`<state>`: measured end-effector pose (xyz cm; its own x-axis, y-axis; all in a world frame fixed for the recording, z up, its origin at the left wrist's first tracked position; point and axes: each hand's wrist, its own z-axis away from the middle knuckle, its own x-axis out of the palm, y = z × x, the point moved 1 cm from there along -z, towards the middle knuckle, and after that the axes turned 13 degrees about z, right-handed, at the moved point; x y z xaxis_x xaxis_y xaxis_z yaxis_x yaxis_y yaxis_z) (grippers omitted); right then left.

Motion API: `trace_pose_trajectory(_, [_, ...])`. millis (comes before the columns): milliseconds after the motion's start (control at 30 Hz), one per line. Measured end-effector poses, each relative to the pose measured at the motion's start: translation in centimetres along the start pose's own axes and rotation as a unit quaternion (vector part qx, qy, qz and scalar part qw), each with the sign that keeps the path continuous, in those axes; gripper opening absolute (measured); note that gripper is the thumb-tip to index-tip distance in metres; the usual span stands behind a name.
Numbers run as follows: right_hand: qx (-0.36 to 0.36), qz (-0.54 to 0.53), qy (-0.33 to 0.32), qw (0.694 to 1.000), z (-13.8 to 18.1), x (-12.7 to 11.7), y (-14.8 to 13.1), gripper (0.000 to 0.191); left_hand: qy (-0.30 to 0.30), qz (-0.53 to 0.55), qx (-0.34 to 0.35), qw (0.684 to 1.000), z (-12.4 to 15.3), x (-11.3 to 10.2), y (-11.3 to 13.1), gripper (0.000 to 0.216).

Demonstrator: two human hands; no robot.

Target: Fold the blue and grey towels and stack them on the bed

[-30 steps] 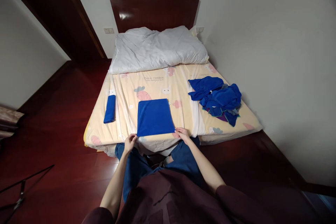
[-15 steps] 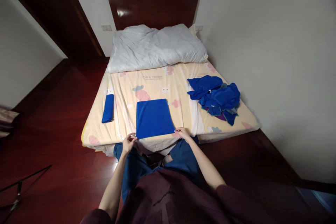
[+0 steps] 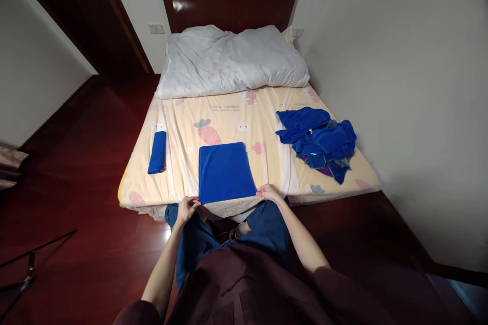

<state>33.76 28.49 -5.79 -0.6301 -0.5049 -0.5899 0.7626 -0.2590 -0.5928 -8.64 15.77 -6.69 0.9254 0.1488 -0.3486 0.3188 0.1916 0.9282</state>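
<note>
A blue cloth (image 3: 227, 172) lies spread flat at the front edge of the bed, roughly square in shape. Its near left corner is pinched by my left hand (image 3: 187, 208). At the near right corner, the fingers of my right hand (image 3: 269, 193) grip the same cloth. To the left lies a folded blue cloth (image 3: 157, 153), a narrow bundle set lengthwise on the sheet. A crumpled heap of blue cloths (image 3: 324, 138) sits on the right, with some purple and grey showing in it.
The bed has a yellow patterned sheet (image 3: 179, 152). A white quilt (image 3: 232, 61) is bunched before the dark wooden headboard (image 3: 229, 2). A wall runs along the right side. Part of a black stand (image 3: 30, 264) shows on the red floor at lower left.
The view has shifted slightly. Both hands keep hold of the cloth's near corners, and the cloth lies almost as before.
</note>
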Motion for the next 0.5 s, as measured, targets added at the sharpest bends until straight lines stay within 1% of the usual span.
trace_pose_trajectory(100, [-0.007,0.005,-0.01,1.0,-0.1,-0.3,0.0,0.007,0.008,-0.038,-0.005,0.999,0.1,-0.1,0.3,0.034])
trace_pose_trajectory(200, [-0.019,0.005,-0.016,1.0,-0.3,-0.5,-0.1,0.01,0.009,-0.058,-0.028,0.998,-0.1,0.0,0.9,0.033])
trace_pose_trajectory(300, [-0.031,0.002,-0.02,0.999,-0.8,-0.6,-0.3,0.018,-0.028,-0.032,-0.061,0.997,-0.8,0.1,1.9,0.035])
trace_pose_trajectory(367, [-0.04,-0.012,-0.016,0.999,-1.2,-0.6,-0.5,0.022,-0.044,0.002,-0.094,0.995,-1.4,0.1,2.6,0.039])
trace_pose_trajectory(433, [-0.049,-0.041,-0.007,0.998,-1.6,-0.6,-0.8,0.023,-0.04,0.033,-0.131,0.99,-2.2,0.1,3.1,0.043])
trace_pose_trajectory(500, [-0.052,-0.066,0.002,0.996,-2.0,-0.7,-1.2,0.024,-0.024,0.047,-0.157,0.986,-3.1,0.0,3.6,0.042])
